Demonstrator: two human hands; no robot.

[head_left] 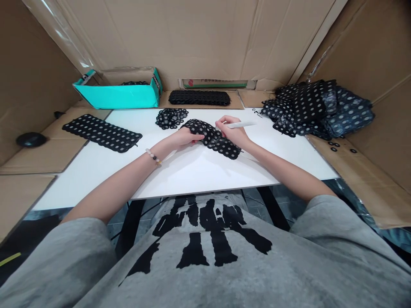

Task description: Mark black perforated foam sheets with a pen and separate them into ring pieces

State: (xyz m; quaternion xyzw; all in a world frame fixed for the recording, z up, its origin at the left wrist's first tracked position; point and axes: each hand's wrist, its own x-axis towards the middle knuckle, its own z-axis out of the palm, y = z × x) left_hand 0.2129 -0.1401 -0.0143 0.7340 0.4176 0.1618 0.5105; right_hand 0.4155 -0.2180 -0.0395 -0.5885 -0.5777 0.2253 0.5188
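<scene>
My left hand (187, 138) pinches the left part of a black sheet (224, 147) covered in rows of round pale holes or dots. The sheet is bent, its left part raised and its right end lower over the white board. A slim white pen-like tool (239, 125) is gripped in my right hand (233, 131); its rear end points right and its tip is hidden by my fingers at the sheet. Just behind my left hand lies a heap of small black rings (171, 118). Another dotted black sheet (102, 132) rests flat to the left.
A turquoise box (122, 96) with dark contents stands back left. Behind the rings sits a stack of black sheets (199, 97). Dotted sheets and clear plastic are piled (314, 107) at right, with loose rings (334, 146) nearby. Cardboard walls (208, 38) surround the white board (180, 177).
</scene>
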